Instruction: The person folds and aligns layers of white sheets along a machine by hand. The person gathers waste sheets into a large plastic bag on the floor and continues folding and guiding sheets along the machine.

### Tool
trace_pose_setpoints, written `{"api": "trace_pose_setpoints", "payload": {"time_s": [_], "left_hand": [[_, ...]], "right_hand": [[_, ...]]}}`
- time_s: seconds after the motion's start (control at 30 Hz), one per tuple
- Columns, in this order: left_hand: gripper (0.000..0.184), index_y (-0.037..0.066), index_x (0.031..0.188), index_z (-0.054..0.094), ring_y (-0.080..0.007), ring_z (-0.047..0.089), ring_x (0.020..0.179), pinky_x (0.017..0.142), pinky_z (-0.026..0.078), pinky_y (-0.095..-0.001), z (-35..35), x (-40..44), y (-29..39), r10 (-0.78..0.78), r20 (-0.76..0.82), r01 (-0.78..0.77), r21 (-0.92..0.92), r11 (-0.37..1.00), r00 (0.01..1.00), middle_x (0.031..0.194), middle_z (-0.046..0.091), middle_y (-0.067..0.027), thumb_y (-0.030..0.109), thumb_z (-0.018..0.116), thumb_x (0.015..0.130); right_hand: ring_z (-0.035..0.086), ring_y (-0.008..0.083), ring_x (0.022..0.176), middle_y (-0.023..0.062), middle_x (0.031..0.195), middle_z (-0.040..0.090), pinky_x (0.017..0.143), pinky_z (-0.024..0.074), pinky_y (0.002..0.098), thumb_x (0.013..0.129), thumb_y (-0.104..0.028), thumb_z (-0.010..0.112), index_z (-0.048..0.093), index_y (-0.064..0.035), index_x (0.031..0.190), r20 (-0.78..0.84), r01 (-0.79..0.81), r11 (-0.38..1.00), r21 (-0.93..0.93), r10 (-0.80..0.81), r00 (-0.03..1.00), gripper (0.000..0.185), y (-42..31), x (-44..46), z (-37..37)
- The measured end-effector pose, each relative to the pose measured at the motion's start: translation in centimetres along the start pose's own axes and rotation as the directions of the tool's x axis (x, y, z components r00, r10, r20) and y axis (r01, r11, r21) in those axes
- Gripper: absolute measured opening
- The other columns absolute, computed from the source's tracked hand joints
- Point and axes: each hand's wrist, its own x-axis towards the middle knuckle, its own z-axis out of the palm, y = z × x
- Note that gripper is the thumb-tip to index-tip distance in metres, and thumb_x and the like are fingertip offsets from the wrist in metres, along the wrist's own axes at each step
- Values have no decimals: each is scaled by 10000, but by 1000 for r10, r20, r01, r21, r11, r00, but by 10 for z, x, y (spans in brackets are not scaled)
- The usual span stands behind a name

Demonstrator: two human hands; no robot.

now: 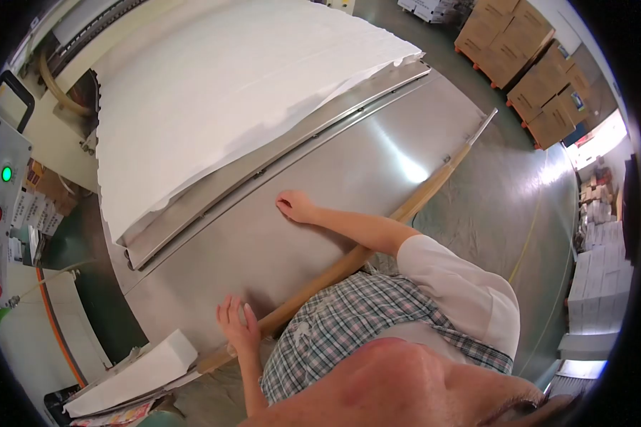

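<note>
My right hand [297, 207] rests on the bare metal tabletop [377, 164], its fingers curled in and no object showing in them. Nearer the front edge, my left hand [238, 324] is open with fingers apart, over the tabletop beside the brown edge strip [320, 281]. Beyond both hands, a large white sheet [242, 92] covers the machine bed, its near edge wavy and slightly raised. Between sheet and tabletop runs a long metal bar [263, 171]. Neither hand touches the sheet or the bar.
A control panel [6, 206] with a lit green button stands at the left. Below it, a long white piece [142, 373] lies by the table's corner. Cardboard boxes [506, 43] on pallets stand back right; white stacks [598, 277] line the right side.
</note>
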Motion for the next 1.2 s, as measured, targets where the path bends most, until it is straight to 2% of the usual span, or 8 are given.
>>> {"api": "trace_pose_setpoints", "payload": {"time_s": [0.07, 0.17, 0.43, 0.6, 0.7, 1.2], "left_hand": [[211, 31, 968, 566, -298, 505, 998, 926, 333, -458, -2, 5, -7, -3, -14, 3, -29, 1000, 1000, 1072, 541, -138, 107, 558, 771], [201, 30, 960, 570, -301, 508, 988, 916, 348, -448, -1, 9, -15, -28, -43, 24, -75, 997, 999, 1057, 550, -137, 102, 555, 773], [178, 28, 940, 578, -314, 517, 955, 899, 371, -422, 4, 12, -25, -113, -93, 93, -191, 977, 989, 1048, 558, -135, 74, 549, 770], [158, 11, 922, 576, -314, 529, 934, 826, 419, -382, 0, 16, -22, -125, -129, 93, -235, 968, 984, 1022, 557, -162, 46, 545, 770], [149, 4, 913, 576, -314, 537, 918, 793, 435, -372, -1, 17, -22, -115, -155, 79, -220, 972, 981, 1010, 556, -171, 40, 543, 772], [140, 5, 906, 571, -316, 536, 922, 786, 439, -371, -2, 17, -23, -124, -182, 85, -209, 974, 975, 1012, 552, -175, 45, 535, 776]], "right_hand": [[561, 300, 679, 127, 742, 580, 603, 451, 372, 762, -142, 520, 563, -54, 791, -61, 152, 982, -111, -160, 985, 102, 5, 0, 6], [556, 314, 684, 130, 746, 578, 605, 450, 377, 760, -144, 522, 565, -54, 780, -64, 102, 989, -109, -110, 992, 101, 2, 0, 5], [555, 319, 683, 130, 743, 577, 603, 451, 377, 762, -148, 529, 566, -49, 775, -75, 80, 989, -126, -90, 993, 107, -10, -2, 3], [554, 322, 684, 136, 749, 578, 606, 452, 378, 759, -140, 532, 569, -40, 779, -96, 126, 981, -146, -141, 985, 109, -11, 0, 4], [565, 315, 691, 140, 751, 588, 627, 463, 364, 770, -139, 537, 582, -40, 802, -87, 105, 983, -151, -119, 989, 114, -12, 0, 3], [566, 314, 679, 138, 761, 587, 613, 463, 359, 769, -133, 535, 578, -28, 789, -90, 126, 980, -155, -141, 986, 115, -11, 2, 4]]}}
